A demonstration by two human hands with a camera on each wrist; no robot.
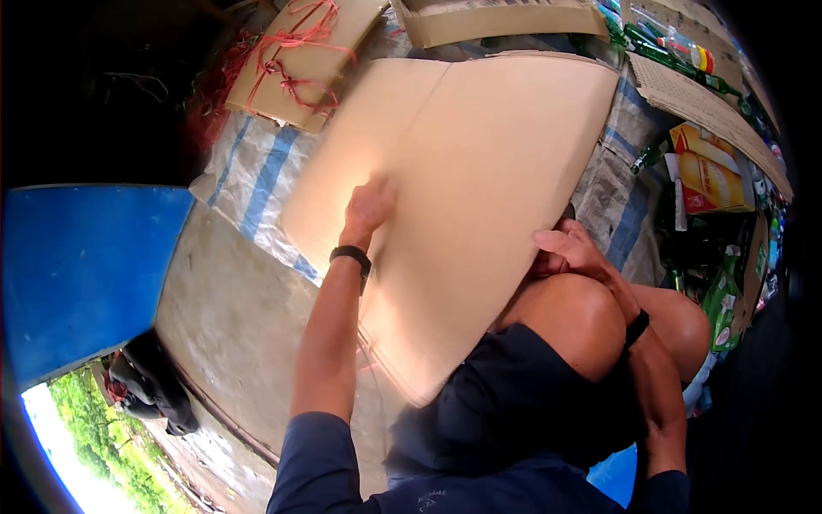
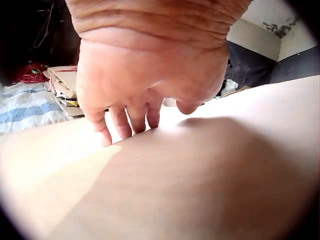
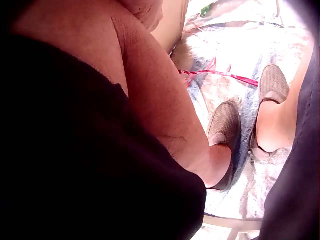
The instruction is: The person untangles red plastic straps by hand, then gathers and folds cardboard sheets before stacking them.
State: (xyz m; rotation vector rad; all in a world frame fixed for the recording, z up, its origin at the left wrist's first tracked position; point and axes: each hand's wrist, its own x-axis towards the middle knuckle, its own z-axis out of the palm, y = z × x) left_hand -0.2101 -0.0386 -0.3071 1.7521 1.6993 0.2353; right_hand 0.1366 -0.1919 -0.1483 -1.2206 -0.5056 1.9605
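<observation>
A stack of large flat cardboard sheets (image 1: 479,163) lies in front of me, its layered edges showing at the near corner. My left hand (image 1: 370,206) is over the top sheet, left of its middle. In the left wrist view the fingers (image 2: 120,122) point down, their tips touching the cardboard (image 2: 165,185), and the palm is raised off it. Beside my bent knee, my right hand (image 1: 575,250) holds the sheets' right edge, with a digit over the top face and the other fingers folded below. The right wrist view catches only a bit of this hand (image 3: 145,12).
Folded cardboard tied with red string (image 1: 295,77) lies at the back left. Green bottles (image 1: 723,300) and a yellow-red carton (image 1: 711,171) crowd the right side. Blue-striped woven sheeting (image 1: 257,171) covers the floor beneath. A blue panel (image 1: 86,274) stands at left. My shoes (image 3: 224,122) rest on the sheeting.
</observation>
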